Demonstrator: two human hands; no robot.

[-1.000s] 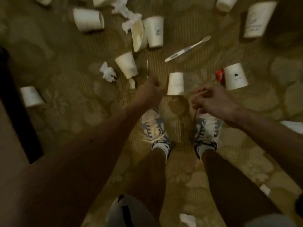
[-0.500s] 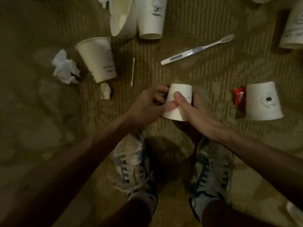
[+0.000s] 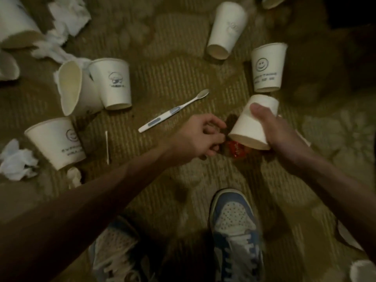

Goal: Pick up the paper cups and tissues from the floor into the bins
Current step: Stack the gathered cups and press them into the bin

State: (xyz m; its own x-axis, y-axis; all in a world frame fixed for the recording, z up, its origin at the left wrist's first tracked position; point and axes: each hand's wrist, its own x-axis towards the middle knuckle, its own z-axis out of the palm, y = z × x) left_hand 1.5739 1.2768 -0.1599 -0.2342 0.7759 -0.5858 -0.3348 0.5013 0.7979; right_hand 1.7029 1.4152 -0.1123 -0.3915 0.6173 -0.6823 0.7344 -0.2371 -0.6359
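Note:
My right hand (image 3: 278, 129) grips a white paper cup (image 3: 249, 129), tilted with its mouth toward me, just above the carpet. A faint seam runs across the cup's wall. My left hand (image 3: 200, 137) has its fingers curled, with the tips at the edge of a red wrapper (image 3: 237, 151) that lies under the cup's rim. Other paper cups lie around: a smiley one (image 3: 267, 67), one on its side (image 3: 226, 29), a mushroom-print one (image 3: 110, 84), a squashed one (image 3: 77, 88) and one at the left (image 3: 55, 141). Crumpled tissues (image 3: 17, 159) (image 3: 67, 15) lie at the left. No bin is in view.
A toothbrush (image 3: 173, 110) and a cotton swab (image 3: 106, 147) lie on the patterned carpet between the cups. My blue-and-white shoes (image 3: 236, 231) (image 3: 114, 247) stand just below the hands. A small tissue ball (image 3: 74, 176) sits by my left forearm.
Both hands were on a cup in front of the shoes. Now they are to the right, at the red wrapper; the right hand alone holds a cup, tilted, and the left has let go.

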